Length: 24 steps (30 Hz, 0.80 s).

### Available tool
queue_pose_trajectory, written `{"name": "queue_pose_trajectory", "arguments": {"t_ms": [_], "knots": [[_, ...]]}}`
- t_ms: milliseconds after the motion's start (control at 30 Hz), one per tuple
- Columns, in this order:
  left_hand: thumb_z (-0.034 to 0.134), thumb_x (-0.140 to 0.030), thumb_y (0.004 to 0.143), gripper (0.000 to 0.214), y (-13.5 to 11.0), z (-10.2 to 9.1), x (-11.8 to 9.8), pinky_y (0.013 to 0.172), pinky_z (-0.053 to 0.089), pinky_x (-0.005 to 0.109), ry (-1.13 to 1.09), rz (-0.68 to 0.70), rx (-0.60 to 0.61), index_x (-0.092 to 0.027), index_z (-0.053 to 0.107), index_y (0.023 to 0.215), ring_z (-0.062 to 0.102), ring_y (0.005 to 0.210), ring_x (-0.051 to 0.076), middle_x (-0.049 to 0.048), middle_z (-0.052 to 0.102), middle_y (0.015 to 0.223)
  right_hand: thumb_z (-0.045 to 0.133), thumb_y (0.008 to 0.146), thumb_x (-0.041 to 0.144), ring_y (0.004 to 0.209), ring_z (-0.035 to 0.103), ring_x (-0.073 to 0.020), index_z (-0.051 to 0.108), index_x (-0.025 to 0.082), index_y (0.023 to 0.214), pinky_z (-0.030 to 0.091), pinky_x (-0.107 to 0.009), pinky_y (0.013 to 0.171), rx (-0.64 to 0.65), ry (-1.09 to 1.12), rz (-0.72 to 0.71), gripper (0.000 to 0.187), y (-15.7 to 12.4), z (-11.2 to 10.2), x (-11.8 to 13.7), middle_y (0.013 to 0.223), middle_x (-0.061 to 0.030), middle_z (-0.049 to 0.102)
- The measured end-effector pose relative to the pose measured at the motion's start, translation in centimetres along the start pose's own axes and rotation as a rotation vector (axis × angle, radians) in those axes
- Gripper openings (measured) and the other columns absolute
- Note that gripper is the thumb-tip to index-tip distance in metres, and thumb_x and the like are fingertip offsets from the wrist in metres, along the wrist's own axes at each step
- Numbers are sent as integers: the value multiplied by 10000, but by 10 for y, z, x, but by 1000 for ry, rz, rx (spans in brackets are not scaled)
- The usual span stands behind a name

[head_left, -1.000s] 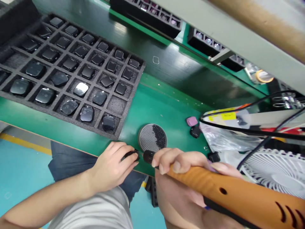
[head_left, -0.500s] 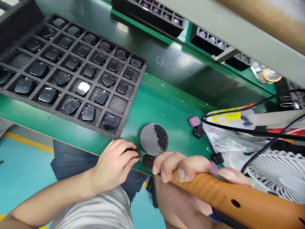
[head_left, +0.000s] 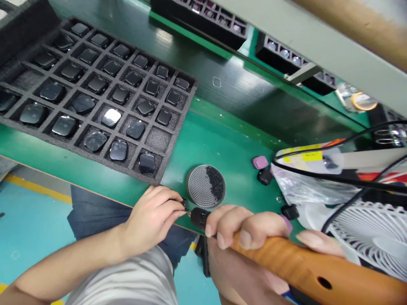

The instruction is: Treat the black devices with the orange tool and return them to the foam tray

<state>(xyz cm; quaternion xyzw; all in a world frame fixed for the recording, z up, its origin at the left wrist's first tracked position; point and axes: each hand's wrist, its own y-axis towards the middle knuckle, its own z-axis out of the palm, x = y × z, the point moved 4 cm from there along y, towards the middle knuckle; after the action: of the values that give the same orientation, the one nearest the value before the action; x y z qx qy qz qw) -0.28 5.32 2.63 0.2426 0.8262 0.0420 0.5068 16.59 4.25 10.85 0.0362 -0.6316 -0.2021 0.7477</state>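
My left hand [head_left: 152, 218] is closed in a pinch on a small black part [head_left: 182, 205] at the near edge of the green bench [head_left: 203, 140]. My right hand [head_left: 251, 231] is wrapped round an orange electric screwdriver [head_left: 311, 273]. The screwdriver's black nose [head_left: 199, 216] points left, and its tip meets the small black part. Just beyond the two hands sits a round grey perforated dish [head_left: 205, 186] with tiny black screws heaped on its right side.
A black foam tray [head_left: 95, 97] with several dark watch bodies in its cells fills the left of the bench. Small pink [head_left: 260, 162] and black [head_left: 264, 176] pieces lie right of the dish. A white fan [head_left: 378, 233], cables and a plastic bag crowd the right.
The orange screwdriver has slid slightly right and down in view. My left hand's fingers have tightened into a finer pinch on the black part. The view has shifted a little.
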Motion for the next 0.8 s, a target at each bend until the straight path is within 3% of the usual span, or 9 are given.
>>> {"name": "queue_pose_trajectory", "arguments": {"t_ms": [233, 400, 567, 667, 800], "knots": [[676, -212, 1108, 85, 0, -1, -1, 908, 556, 362, -4, 8, -16, -197, 757, 1089, 732, 1031, 187, 38, 806, 1131, 525, 972, 839, 615, 578, -166, 667, 381, 1330, 540, -397, 527, -7, 43, -8, 598, 2, 4, -2, 839, 37, 599], [677, -219, 1110, 91, 0, -1, -1, 899, 560, 364, -7, 6, -19, -201, 760, 1077, 736, 1021, 185, 37, 809, 1119, 572, 1019, 698, 605, 563, -166, 661, 389, 1333, 522, -389, 522, -17, 59, -25, 450, -2, 0, -3, 838, 37, 603], [681, -218, 1110, 81, 0, 0, -1, 900, 562, 363, -1, 7, -29, -206, 751, 1072, 738, 1012, 184, 34, 806, 1115, 632, 1024, 659, 678, 638, -197, 646, 400, 1375, 581, -443, 608, 45, 24, 76, 437, -2, -2, -1, 900, 29, 654], [700, -239, 1102, 103, -4, -1, -1, 958, 585, 374, 31, 17, -55, -186, 737, 1182, 727, 1097, 206, 83, 784, 1224, 511, 1064, 692, 672, 633, -180, 672, 363, 1351, 576, -420, 593, 40, 58, -10, 465, 4, 1, 3, 903, 25, 655], [714, -252, 1085, 204, -9, 1, -4, 954, 597, 421, 143, 132, -31, -156, 726, 1265, 697, 1137, 260, 127, 758, 1265, 367, 1062, 783, 712, 649, -192, 675, 358, 1346, 575, -433, 617, 38, 30, -45, 597, 8, 7, 0, 924, 13, 657]]}}
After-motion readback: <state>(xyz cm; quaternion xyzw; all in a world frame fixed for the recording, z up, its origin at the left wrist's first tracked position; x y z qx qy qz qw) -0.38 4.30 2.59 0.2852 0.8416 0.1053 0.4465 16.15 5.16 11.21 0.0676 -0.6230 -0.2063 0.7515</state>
